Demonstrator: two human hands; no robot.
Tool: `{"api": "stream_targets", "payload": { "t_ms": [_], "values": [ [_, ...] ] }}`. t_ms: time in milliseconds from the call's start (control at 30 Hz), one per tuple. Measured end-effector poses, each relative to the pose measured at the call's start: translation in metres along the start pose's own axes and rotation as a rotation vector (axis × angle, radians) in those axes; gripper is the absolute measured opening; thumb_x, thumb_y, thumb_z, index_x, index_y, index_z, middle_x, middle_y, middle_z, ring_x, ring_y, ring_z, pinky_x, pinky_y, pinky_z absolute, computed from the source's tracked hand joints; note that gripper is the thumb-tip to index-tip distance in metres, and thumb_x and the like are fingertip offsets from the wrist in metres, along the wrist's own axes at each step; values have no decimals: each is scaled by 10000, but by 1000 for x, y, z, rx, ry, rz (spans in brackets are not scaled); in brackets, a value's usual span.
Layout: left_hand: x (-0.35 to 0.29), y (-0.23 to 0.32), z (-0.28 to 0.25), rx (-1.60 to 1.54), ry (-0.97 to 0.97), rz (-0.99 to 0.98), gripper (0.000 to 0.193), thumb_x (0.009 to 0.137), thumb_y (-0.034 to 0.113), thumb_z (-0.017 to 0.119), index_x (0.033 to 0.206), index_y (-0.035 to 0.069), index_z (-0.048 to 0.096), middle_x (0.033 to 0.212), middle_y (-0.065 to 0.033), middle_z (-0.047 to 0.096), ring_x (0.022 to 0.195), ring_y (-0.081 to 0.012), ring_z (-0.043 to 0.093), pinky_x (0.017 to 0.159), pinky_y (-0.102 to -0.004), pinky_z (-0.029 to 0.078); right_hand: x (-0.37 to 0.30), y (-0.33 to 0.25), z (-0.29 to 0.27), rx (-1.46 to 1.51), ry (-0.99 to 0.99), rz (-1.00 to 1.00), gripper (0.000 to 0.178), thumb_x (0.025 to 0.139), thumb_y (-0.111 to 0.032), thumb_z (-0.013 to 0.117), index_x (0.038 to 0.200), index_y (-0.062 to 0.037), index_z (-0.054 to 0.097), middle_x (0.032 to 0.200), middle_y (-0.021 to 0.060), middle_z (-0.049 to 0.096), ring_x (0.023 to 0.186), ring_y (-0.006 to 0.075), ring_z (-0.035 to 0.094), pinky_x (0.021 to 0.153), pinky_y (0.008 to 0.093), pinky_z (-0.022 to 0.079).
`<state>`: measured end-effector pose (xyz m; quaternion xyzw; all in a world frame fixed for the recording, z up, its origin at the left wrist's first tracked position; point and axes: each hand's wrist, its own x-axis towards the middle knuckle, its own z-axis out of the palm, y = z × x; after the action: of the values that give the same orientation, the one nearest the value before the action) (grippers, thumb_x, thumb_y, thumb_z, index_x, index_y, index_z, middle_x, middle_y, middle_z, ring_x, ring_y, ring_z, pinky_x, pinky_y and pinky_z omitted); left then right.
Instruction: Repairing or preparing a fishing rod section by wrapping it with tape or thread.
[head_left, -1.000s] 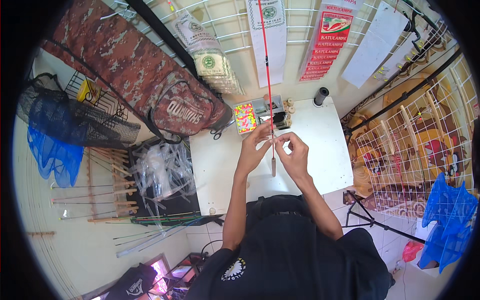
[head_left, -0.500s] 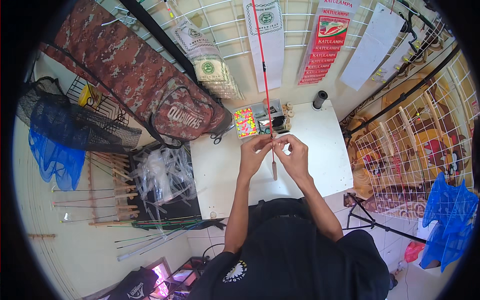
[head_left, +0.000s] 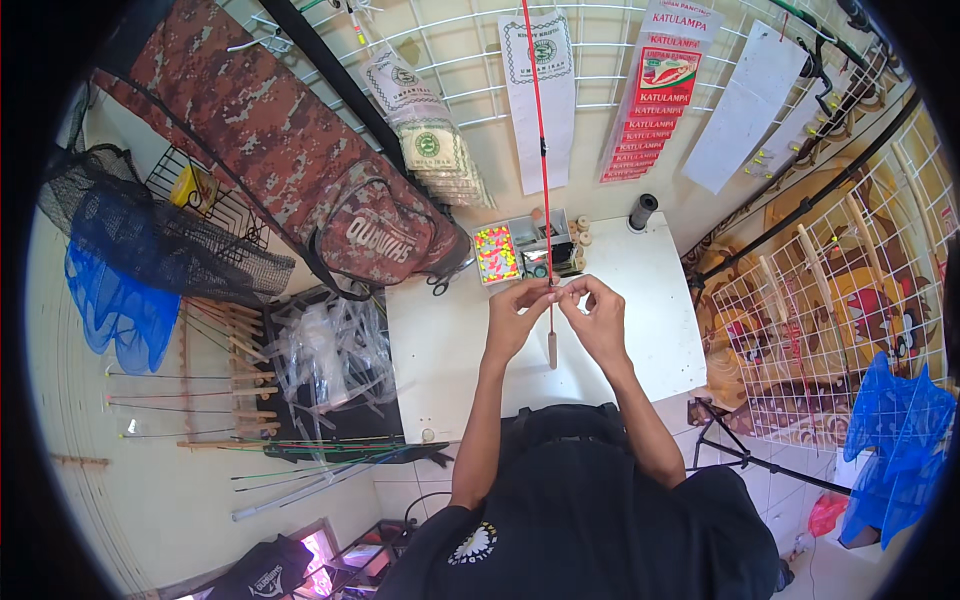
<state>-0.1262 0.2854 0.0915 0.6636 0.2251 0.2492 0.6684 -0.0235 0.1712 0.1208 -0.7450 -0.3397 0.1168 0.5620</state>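
Note:
A thin red fishing rod (head_left: 545,190) runs up over the table, its pale handle (head_left: 552,350) pointing toward my body. My left hand (head_left: 514,320) is closed on the rod just above that handle, thumb and fingers pinched together. Close against it, the fingertips of my right hand (head_left: 599,322) are pinched at the rod's right side. Whatever lies between those right fingertips is too small to make out. Just beyond my hands stand a box of bright pink and yellow pieces (head_left: 497,254) and a grey divided tray (head_left: 520,229) with small items in it.
Wooden spools (head_left: 583,238) and a dark cylinder (head_left: 643,211) stand on the white table (head_left: 640,330). Scissors (head_left: 438,285) lie by its left edge. A camouflage rod bag (head_left: 290,150) leans in from the left. Clear plastic sleeves (head_left: 330,350) are heaped beside the table.
The whole view has shifted slightly, so the table and wall items appear a little lower and further right. Both hands stay pinched together at the rod, with only small finger movement.

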Motion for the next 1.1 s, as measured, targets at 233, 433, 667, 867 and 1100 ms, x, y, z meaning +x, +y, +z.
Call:
{"api": "stream_targets", "payload": {
  "t_ms": [233,433,667,867,1100],
  "values": [
    [-1,-1,1,-9,20,21,269,888,79,697,1137,-20,673,987,-92,730,895,-155,703,808,-291,541,0,0,0,27,-12,50,112,799,-161,745,804,-55,706,643,-11,587,509,56,407,473,254,317],
    [-2,-6,-2,29,-5,11,318,883,72,696,1189,-1,652,1024,-93,724,925,-163,697,848,-301,536,-4,2,0,28,-39,71,103,805,-156,734,821,-62,694,651,-13,591,512,60,411,484,253,333],
    [-26,-22,-28,113,92,45,454,842,32,726,1273,17,584,1263,-103,629,1105,-185,621,938,-333,497,-26,40,-9,-12,-49,124,93,845,-131,686,877,-52,650,683,-4,608,531,56,425,503,248,353],
    [-109,-137,-78,703,275,-288,508,728,183,832,1195,150,636,1174,-137,577,1034,-322,602,878,-403,510,-52,71,-24,189,-107,279,61,907,-95,643,905,-40,617,648,-66,487,576,12,366,512,216,279],
    [-158,-190,-69,828,179,-372,434,702,186,839,1097,122,670,1068,-143,579,983,-342,595,848,-434,508,-66,71,-22,227,-173,331,79,921,-103,636,903,-34,601,643,-83,427,585,10,337,524,214,260]
  ]
}}
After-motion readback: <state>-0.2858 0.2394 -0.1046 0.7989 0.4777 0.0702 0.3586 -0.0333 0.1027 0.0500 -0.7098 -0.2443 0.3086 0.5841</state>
